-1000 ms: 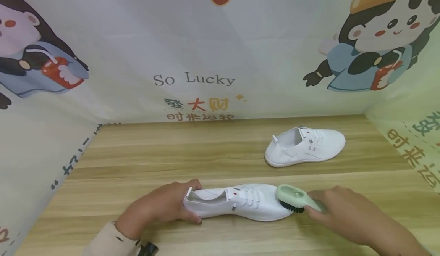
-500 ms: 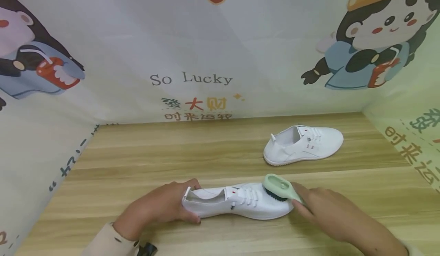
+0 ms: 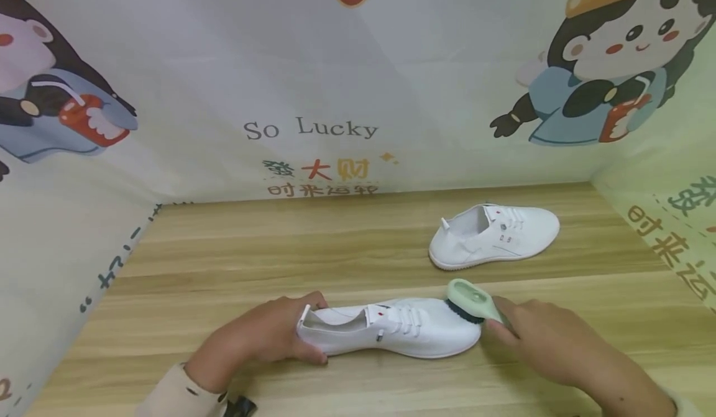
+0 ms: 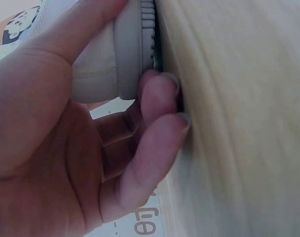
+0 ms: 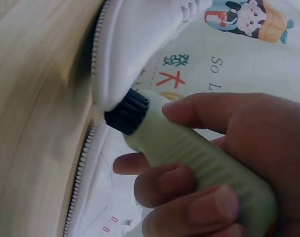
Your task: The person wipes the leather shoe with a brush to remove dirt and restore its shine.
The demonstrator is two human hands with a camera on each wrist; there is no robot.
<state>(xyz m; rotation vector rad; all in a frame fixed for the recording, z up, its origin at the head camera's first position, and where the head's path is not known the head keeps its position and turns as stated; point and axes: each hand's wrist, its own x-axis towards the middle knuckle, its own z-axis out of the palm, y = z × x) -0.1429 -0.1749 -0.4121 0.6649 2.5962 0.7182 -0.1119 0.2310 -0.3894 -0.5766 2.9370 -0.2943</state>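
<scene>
A white lace-up shoe (image 3: 431, 330) rests on its sole in front of me, toe pointing right. At its heel my left hand (image 3: 274, 330) grips both sides; the left wrist view shows the thumb along the heel (image 4: 98, 74) and curled fingers low by the sole. My right hand (image 3: 550, 339) holds a pale green brush (image 3: 472, 299) by its handle, fingers wrapped round the ribbed grip in the right wrist view. The dark bristles (image 5: 128, 112) touch the toe of the shoe on its far side.
A second white shoe (image 3: 498, 237) stands farther back on the right, toe to the right. The wood-grain tabletop (image 3: 268, 243) is bounded by printed cloth walls (image 3: 212, 81) at back and sides. A small black object (image 3: 240, 406) lies near the left sleeve.
The brush in my right hand has moved from the toe's tip back toward the laces, then out again to the toe's far side. The left hand keeps its grip on the heel.
</scene>
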